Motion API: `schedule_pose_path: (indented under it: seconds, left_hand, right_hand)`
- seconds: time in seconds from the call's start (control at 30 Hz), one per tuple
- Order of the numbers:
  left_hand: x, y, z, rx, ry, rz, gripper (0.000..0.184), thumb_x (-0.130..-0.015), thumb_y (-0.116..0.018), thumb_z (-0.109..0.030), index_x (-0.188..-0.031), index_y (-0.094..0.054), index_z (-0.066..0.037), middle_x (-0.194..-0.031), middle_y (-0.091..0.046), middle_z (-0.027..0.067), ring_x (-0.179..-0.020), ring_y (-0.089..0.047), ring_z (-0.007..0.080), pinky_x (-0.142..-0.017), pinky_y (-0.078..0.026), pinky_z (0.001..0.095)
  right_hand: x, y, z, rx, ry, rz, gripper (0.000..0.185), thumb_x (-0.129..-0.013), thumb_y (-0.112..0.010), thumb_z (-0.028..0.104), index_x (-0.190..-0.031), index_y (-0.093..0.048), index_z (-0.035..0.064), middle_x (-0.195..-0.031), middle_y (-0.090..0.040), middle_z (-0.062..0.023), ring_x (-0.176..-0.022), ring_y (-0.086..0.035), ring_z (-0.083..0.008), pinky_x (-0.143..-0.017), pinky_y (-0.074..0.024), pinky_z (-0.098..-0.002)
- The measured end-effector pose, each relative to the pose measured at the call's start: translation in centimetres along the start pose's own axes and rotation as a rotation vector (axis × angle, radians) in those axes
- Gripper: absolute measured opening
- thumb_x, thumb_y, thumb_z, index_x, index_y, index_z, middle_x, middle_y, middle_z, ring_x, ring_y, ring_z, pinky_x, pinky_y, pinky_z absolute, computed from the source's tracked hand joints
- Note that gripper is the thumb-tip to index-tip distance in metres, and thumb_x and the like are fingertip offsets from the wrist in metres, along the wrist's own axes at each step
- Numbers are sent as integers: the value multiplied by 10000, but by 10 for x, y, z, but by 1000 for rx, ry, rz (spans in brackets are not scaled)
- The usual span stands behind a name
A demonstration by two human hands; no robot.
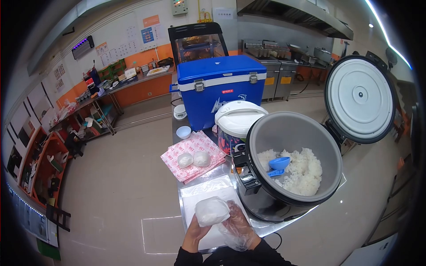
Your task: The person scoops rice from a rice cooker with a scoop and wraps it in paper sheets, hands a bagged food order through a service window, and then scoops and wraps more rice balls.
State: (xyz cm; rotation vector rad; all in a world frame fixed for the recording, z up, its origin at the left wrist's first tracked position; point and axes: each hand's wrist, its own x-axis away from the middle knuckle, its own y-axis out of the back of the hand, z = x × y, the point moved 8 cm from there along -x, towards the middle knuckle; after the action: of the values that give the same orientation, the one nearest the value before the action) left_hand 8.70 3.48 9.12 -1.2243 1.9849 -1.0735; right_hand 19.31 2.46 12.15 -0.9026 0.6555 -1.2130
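A white, paper-wrapped rice bundle (212, 211) is held up in front of me over the near end of the metal table. My left hand (195, 231), bare, is closed around its lower left side. Against its right side presses my right hand (238, 221), in a loose clear plastic glove. Below lies a stack of white wrapping sheets (206, 186). Two similar wrapped bundles (193, 159) rest on pink printed paper (177, 150). To the right, an open rice cooker (295, 119) contains cooked rice (306, 173) and a blue scoop (279, 163).
The cooker's lid (360, 95) stands raised at right. Behind are a white-lidded rice cooker (239, 117), a blue cooler box (222, 82), a small bowl (183, 132) and a kitchen scale (179, 111). Fryers (266, 66) and a side counter (133, 80) line the walls.
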Motion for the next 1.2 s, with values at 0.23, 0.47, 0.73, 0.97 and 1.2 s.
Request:
schedule_pose_path:
  seconds: [0.23, 0.47, 0.73, 0.97, 1.2]
  left_hand:
    - [25, 33, -33, -208, -7, -70, 694, -712, -781, -158, -1282, -418, 1, -1229, -548, 121, -1118, -557, 231, -943, -467, 388]
    - [48, 30, -53, -675, 155, -58, 409, -749, -721, -10, -1107, -523, -22, -1009, -611, 56, -975, -587, 147, -852, -471, 289]
    - [47, 23, -17, -216, 173, -160, 336, -831, -621, 10, -1133, -482, -44, -1016, -560, 53, -962, -558, 146, -851, -446, 270]
    - [63, 42, -3, -716, -168, -437, 418, -862, -531, 32, -1263, -421, -9, -1204, -532, 120, -1061, -542, 144, -876, -439, 249]
    - [61, 2, 9, -243, -104, -390, 419, -929, -498, -191, -1281, -423, 23, -1263, -512, 127, -1167, -492, 206, -999, -379, 361]
  right_hand:
    - [7, 7, -3, 568, -53, 13, 371, -894, -616, 225, -1195, -503, 39, -1131, -525, -35, -1035, -520, -125, -887, -433, -263]
    - [16, -15, 8, 551, -64, 7, 466, -933, -542, 338, -1272, -462, 29, -1104, -523, -38, -989, -509, -107, -881, -417, -252]
    - [15, -14, 1, 661, 67, -96, 410, -897, -613, 211, -1246, -505, 25, -1163, -530, -67, -1066, -485, -122, -926, -393, -256]
    - [18, -16, 7, 911, 191, -246, 396, -833, -693, 160, -1177, -556, 19, -1091, -569, -54, -1002, -510, -109, -891, -416, -249]
    - [18, -46, 20, 1436, 278, -195, 479, -882, -598, 296, -1240, -483, -1, -1196, -528, -180, -1110, -515, -273, -953, -412, -338]
